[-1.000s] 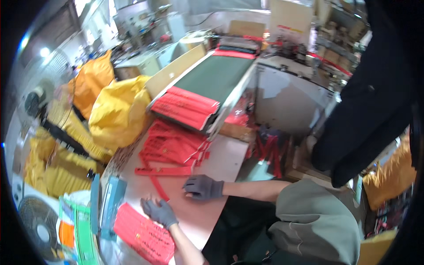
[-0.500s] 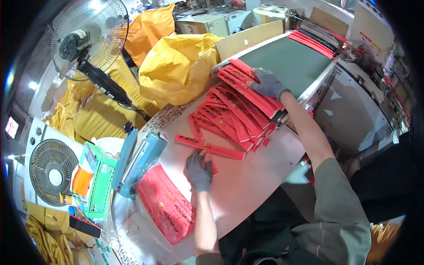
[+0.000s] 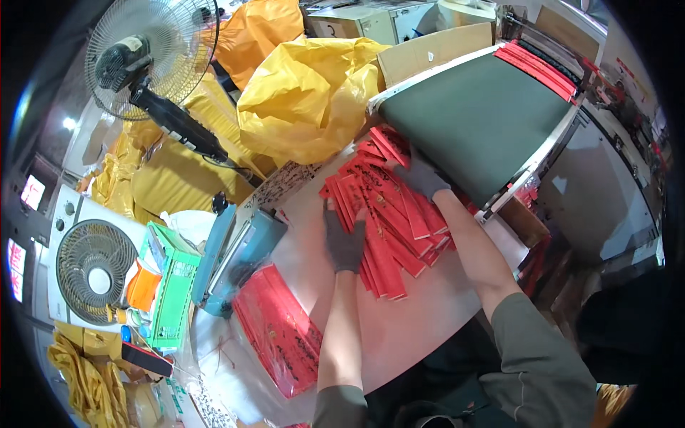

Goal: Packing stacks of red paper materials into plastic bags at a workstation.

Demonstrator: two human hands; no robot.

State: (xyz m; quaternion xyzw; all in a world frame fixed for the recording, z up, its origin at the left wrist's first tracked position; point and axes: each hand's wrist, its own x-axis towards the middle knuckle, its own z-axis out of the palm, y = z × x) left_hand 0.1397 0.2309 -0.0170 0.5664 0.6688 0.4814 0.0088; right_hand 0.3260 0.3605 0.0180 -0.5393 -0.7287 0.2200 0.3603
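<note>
A fanned pile of long, flat red packets (image 3: 389,225) with black and gold print lies on the white table. My left hand (image 3: 344,241), in a grey glove, rests against the pile's left side with fingers stretched and thumb apart. At the pile's upper right, my gloved right hand (image 3: 422,178) lies along the packets' edges. Its fingers look extended, though their tips are partly hidden. Left of my left forearm is a clear plastic bag of similar red packets (image 3: 278,332). Beside that bag stands a blue bag sealer (image 3: 239,257).
A dark green conveyor belt (image 3: 478,118) slopes down toward the pile, with more red packets (image 3: 539,71) at its far end. Behind the table is a yellow plastic bag (image 3: 307,100). To the left are a standing fan (image 3: 178,125), a box fan (image 3: 96,271) and a green basket (image 3: 175,292).
The packets have come off the belt's lower end onto the table, bunched closer together. My right hand has moved down and nearer; my left hand has moved up to the pile's left side.
</note>
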